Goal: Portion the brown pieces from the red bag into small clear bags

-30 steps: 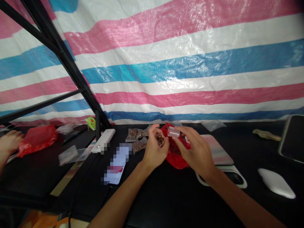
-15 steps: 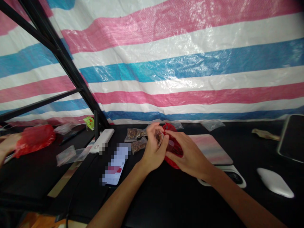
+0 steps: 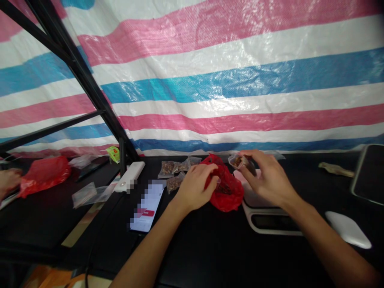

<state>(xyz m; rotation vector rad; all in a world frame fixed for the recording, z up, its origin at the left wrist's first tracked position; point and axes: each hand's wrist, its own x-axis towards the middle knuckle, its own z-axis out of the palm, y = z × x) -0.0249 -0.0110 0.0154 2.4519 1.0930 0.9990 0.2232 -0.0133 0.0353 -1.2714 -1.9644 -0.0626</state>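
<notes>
My left hand (image 3: pixel 196 187) is at the left side of an open red plastic bag (image 3: pixel 228 196), its curled fingers and thumb on the bag's rim. Dark brown dried bits show inside the bag. My right hand (image 3: pixel 267 176) pinches a small clear zip bag (image 3: pixel 237 161) with brown pieces in it, held over the back of a white kitchen scale (image 3: pixel 255 228). The hand and forearm hide part of the scale's plate and dark display. Several filled zip bags (image 3: pixel 167 168) lie behind my left hand.
A phone (image 3: pixel 148 212) with a lit screen and a white power strip (image 3: pixel 132 176) lie on the left. Rightward are a white mouse (image 3: pixel 348 230) and a dark-screened device (image 3: pixel 369 176). Far left, another person's hand (image 3: pixel 9 182) is beside a red bag (image 3: pixel 45 174).
My right hand has moved right, off the red bag and over the scale, now with the small zip bag that was in my left hand. My left hand has shifted onto the red bag.
</notes>
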